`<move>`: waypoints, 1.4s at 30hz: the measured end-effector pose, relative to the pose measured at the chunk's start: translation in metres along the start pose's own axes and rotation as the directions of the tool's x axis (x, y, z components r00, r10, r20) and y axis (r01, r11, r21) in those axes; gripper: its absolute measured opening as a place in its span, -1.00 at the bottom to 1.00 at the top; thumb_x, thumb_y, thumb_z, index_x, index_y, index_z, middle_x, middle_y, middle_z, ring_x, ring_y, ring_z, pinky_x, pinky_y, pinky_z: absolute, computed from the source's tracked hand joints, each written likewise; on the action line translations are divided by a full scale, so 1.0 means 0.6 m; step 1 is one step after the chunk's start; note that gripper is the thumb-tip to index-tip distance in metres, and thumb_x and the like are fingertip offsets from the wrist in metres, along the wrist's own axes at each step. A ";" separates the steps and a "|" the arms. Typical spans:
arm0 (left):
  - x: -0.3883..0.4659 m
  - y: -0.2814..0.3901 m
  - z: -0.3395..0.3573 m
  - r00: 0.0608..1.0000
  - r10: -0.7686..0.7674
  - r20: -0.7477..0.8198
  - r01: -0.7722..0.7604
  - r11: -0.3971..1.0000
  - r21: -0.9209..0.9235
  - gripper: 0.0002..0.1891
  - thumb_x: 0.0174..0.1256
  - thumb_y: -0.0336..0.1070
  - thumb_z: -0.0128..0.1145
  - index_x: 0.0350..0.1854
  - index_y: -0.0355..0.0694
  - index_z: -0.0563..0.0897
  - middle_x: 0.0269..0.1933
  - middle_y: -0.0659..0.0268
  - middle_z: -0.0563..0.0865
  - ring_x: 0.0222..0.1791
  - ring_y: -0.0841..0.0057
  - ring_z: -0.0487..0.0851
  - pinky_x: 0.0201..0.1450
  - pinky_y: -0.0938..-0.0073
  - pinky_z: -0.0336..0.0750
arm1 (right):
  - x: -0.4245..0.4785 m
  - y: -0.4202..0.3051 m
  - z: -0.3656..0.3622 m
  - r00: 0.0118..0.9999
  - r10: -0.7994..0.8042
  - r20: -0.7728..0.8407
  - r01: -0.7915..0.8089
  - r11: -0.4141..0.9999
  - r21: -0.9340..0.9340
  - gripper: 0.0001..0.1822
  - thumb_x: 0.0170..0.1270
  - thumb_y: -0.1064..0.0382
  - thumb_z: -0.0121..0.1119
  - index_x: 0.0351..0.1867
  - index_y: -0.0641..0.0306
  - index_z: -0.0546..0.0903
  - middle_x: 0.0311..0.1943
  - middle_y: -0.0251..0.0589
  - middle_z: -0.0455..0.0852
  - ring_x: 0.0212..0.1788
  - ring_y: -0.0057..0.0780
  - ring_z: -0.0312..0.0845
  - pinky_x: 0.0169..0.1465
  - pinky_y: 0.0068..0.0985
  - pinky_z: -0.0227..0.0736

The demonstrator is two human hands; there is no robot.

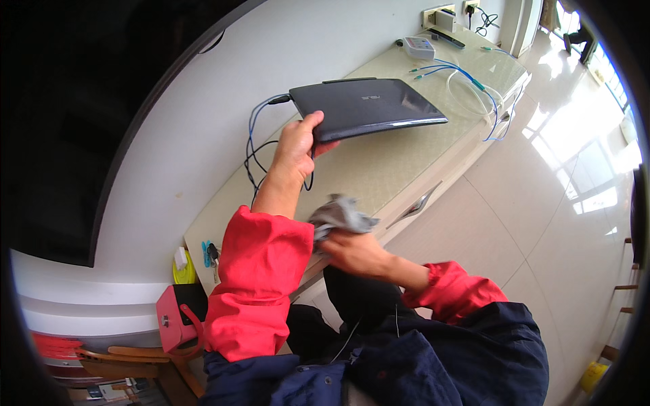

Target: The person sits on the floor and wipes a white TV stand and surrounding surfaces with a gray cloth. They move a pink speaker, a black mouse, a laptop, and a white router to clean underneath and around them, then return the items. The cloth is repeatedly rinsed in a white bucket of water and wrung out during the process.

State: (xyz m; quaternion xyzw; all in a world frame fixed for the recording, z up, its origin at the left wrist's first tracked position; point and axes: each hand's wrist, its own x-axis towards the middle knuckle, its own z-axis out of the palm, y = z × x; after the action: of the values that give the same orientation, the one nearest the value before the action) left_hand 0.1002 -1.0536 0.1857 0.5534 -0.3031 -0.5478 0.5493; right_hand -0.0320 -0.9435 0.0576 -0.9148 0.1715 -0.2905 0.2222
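With its thumb on the lid and the fingers underneath, my left hand (298, 139) grips the near left corner of a closed dark ASUS laptop (368, 109). The laptop is tilted and held over the cabinet top (365, 170). A plug and cables (254, 137) hang from its left side. In my right hand (355, 256) is a crumpled grey cloth (340, 218), slightly blurred, above the cabinet's front edge. My left sleeve hides part of the cabinet top.
A white box (419, 47) with blue leads (477, 83) lies at the far end, below wall sockets (439, 19). Keys (213, 254) are at the near end. A pink case (177, 317) stands beside the cabinet. A large black screen (101, 101) hangs on the wall. A drawer handle (417, 204) juts out.
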 end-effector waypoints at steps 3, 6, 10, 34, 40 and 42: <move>-0.018 0.032 0.012 0.999 0.041 -0.025 -0.041 0.999 -0.005 -0.73 0.20 -0.28 0.07 -0.22 -0.45 0.53 -0.24 0.17 0.63 -0.30 0.45 0.64 -0.34 0.42 0.65 | 0.037 0.010 0.004 0.997 0.058 -0.050 -0.059 0.998 -0.030 -0.68 -0.02 0.24 0.08 -0.16 0.15 0.49 -0.28 -0.17 0.54 -0.18 -0.21 0.50 -0.21 -0.29 0.44; -0.059 0.040 -0.032 0.990 0.074 -0.119 -0.078 0.997 -0.028 -0.73 0.19 -0.28 0.08 -0.23 -0.44 0.54 -0.27 0.19 0.64 -0.33 0.45 0.65 -0.34 0.46 0.65 | 0.043 0.115 -0.031 0.955 0.295 -0.023 -0.290 0.921 -0.261 -0.70 0.11 0.19 -0.02 -0.13 0.19 0.52 -0.18 -0.10 0.58 -0.13 -0.23 0.53 -0.14 -0.25 0.44; -0.126 0.055 -0.071 0.975 0.111 -0.191 -0.137 0.982 -0.128 -0.79 0.14 -0.28 0.17 -0.28 -0.32 0.57 -0.29 0.26 0.67 -0.38 0.53 0.66 -0.43 0.57 0.63 | -0.026 0.372 -0.234 0.822 0.490 -0.290 -0.560 0.603 -0.568 -0.75 0.16 0.11 -0.04 -0.28 0.22 0.52 -0.23 -0.01 0.59 -0.15 -0.15 0.51 -0.19 -0.23 0.44; -0.376 0.133 -0.115 0.733 0.399 -0.550 -0.588 0.779 -0.219 -0.83 0.12 -0.28 0.19 -0.31 -0.25 0.59 -0.44 0.26 0.68 -0.52 0.51 0.62 -0.71 0.75 0.35 | 0.345 0.139 0.113 0.961 -0.203 0.189 0.244 0.943 -0.226 -0.59 0.13 -0.09 -0.07 -0.05 -0.06 0.54 -0.01 -0.34 0.52 0.13 -0.42 0.29 0.15 -0.37 0.13; -0.379 0.125 -0.115 0.639 0.351 -0.685 -0.621 0.760 -0.190 -0.83 0.12 -0.28 0.20 -0.32 -0.25 0.58 -0.52 0.22 0.63 -0.63 0.59 0.55 -0.73 0.78 0.32 | 0.318 0.251 -0.034 0.945 0.111 0.308 0.032 0.906 -0.423 -0.62 0.21 -0.08 -0.11 -0.07 0.00 0.55 -0.03 -0.29 0.49 0.12 -0.36 0.30 0.13 -0.39 0.26; -0.390 0.123 -0.125 0.623 0.343 -0.703 -0.611 0.775 -0.163 -0.84 0.11 -0.29 0.21 -0.34 -0.24 0.58 -0.53 0.25 0.62 -0.66 0.61 0.52 -0.74 0.78 0.31 | 0.280 0.309 -0.086 0.989 0.139 0.058 -0.107 0.920 -0.378 -0.65 0.17 -0.01 -0.07 -0.12 0.06 0.56 -0.10 -0.22 0.52 0.06 -0.32 0.34 0.07 -0.37 0.32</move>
State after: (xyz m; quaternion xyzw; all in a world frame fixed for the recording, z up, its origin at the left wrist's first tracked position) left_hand 0.1400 -0.8292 0.3038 0.4814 -0.1219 -0.2046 0.8435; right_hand 0.0319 -1.1899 0.0780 -0.9390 0.2716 -0.1995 0.0687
